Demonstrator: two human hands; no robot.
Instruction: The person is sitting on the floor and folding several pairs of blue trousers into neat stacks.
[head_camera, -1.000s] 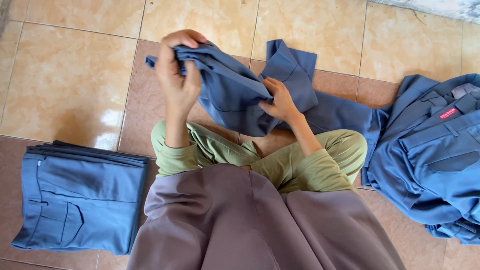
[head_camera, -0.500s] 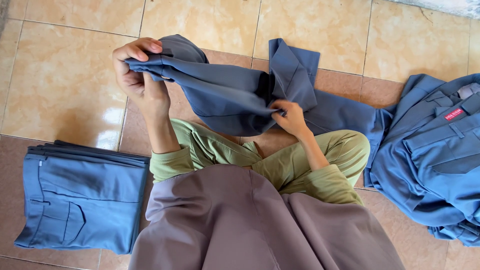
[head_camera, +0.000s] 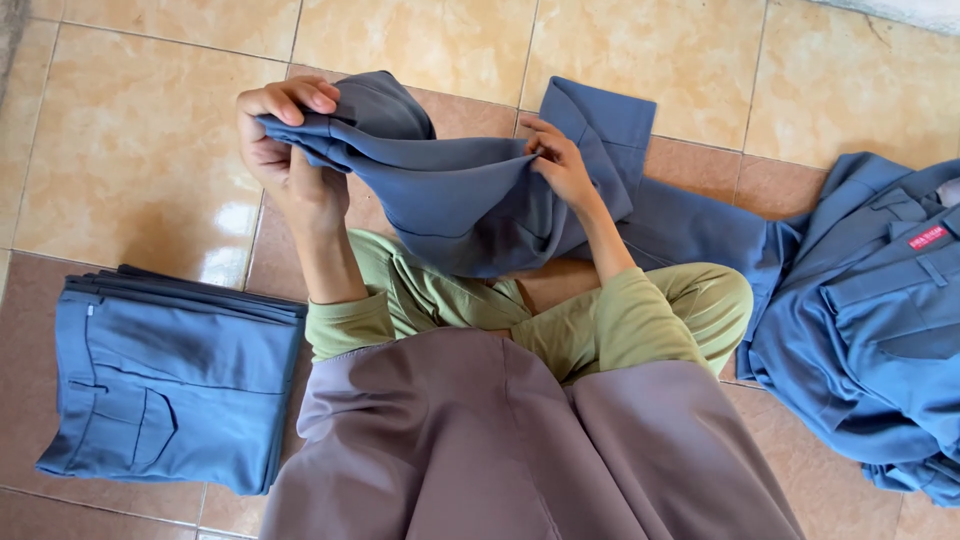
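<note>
Left hand (head_camera: 285, 150): clenched on bunched end of blue-grey trousers (head_camera: 450, 195), raised at 10 o'clock. Shift from a second ago: hand has moved outward, from 12 toward 10.

Right hand (head_camera: 562, 165): fingers pinching trouser fabric at 1 o'clock, moved up slightly.

Result: cloth now stretched between hands, above lap; far leg trails on tiled floor (head_camera: 140, 150) toward 2 o'clock.

Folded stack (head_camera: 170, 385): 8 o'clock, unchanged. Unfolded pile (head_camera: 880, 320): 3 o'clock, unchanged.
</note>
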